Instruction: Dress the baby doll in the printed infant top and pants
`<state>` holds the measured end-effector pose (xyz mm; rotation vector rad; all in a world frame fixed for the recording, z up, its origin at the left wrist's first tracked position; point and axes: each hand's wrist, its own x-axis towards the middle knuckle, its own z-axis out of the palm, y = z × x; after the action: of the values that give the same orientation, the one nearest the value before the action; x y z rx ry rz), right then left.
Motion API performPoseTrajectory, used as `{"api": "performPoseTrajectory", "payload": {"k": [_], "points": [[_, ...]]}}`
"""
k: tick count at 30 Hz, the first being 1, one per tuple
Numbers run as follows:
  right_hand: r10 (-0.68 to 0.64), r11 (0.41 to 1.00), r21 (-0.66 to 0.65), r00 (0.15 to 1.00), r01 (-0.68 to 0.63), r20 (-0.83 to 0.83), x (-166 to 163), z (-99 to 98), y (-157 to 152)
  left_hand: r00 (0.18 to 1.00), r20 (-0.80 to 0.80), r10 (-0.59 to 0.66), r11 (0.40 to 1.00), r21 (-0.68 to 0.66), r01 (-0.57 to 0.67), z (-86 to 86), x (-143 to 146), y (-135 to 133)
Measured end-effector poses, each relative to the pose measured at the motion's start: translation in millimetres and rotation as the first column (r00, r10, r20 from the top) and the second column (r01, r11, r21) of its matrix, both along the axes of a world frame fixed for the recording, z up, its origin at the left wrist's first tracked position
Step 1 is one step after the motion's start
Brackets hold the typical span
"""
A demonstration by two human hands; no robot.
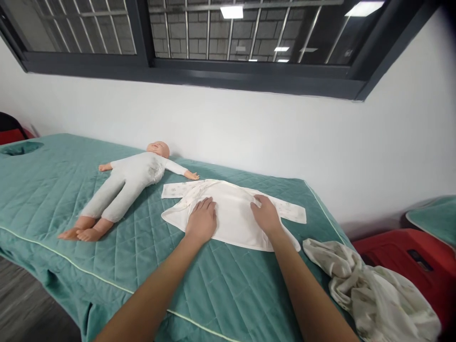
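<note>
A white baby garment (233, 213) lies spread flat on the green quilted table (53, 190), its sleeves stretched out to both sides. My left hand (201, 219) rests palm-down on its left part, fingers stretched out and together. My right hand (265, 213) presses flat on the garment's right part, fingers extended. Neither hand holds anything. A baby doll (126, 183) in a pale grey-white suit lies on its back to the left of the garment, arms out, head toward the wall.
A crumpled cream cloth (374, 289) hangs over the table's right corner. A red container (406, 261) stands on the right below it. The white wall and a dark-framed window (213, 71) run behind the table. Another green-covered surface (434, 216) shows at far right.
</note>
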<state>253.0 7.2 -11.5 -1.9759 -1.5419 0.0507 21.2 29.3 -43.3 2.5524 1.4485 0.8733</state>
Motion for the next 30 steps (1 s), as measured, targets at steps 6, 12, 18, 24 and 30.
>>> {"api": "performPoseTrajectory", "payload": {"k": [6, 12, 18, 24, 30], "points": [[-0.118, 0.991, 0.066, 0.993, 0.116, 0.025, -4.8, -0.5, 9.4, 0.995, 0.093, 0.02, 1.0, 0.015, -0.022, -4.2, -1.8, 8.3], [-0.052, 0.998, -0.012, 0.977, 0.056, 0.206, -12.2, -0.2, -3.9, 0.991, 0.125, 0.056, 0.998, 0.008, -0.057, -2.2, 0.3, 12.6], [0.21, 0.959, 0.222, 0.969, -0.177, -0.132, -56.9, 5.8, -10.3, 0.982, 0.15, 0.116, 0.99, 0.066, -0.127, 2.1, 0.2, 5.8], [0.211, 0.969, 0.063, 0.669, -0.238, -0.713, -118.8, -6.4, 45.5, 0.954, 0.294, 0.067, 0.989, 0.106, -0.103, 2.8, -3.5, 7.0], [0.183, 0.98, 0.102, 0.58, -0.169, -0.794, -134.9, -10.1, 104.2, 0.793, 0.602, 0.089, 0.996, -0.039, -0.081, 0.6, -10.4, 12.7]]}}
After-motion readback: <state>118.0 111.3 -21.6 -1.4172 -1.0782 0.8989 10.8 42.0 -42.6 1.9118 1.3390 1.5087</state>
